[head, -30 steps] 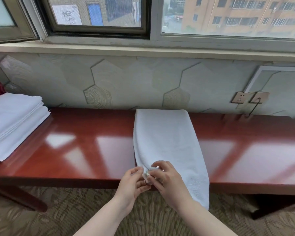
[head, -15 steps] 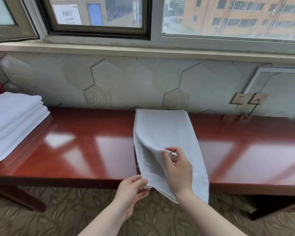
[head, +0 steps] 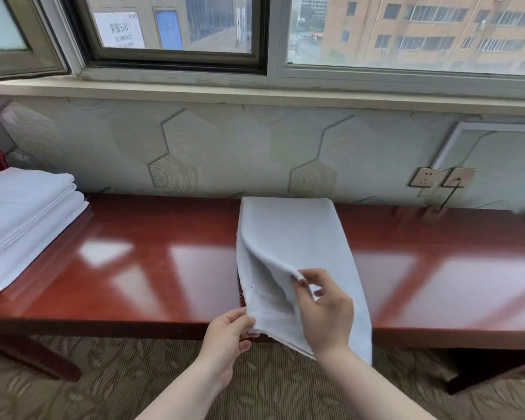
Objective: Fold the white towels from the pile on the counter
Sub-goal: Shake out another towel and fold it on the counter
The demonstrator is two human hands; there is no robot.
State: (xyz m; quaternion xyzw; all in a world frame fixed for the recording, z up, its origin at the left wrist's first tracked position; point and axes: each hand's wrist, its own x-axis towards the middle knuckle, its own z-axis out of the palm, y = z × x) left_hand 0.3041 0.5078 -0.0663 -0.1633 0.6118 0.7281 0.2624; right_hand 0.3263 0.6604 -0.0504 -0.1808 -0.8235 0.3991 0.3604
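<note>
Separating the layers of a long white cloth towel (head: 288,237) laid across the glossy red-brown wooden worktop (head: 152,268), the person pinches the lower corner with the left hand (head: 229,333) at the front edge, likely to anchor it. The right hand (head: 323,310) pinches the top layer between thumb and forefinger, lifting it clear. A stack of folded white towels (head: 25,219) rests at the worktop's left end.

Bright window (head: 406,31) daylight; glare on counter (head: 164,268); edges bowed
</note>
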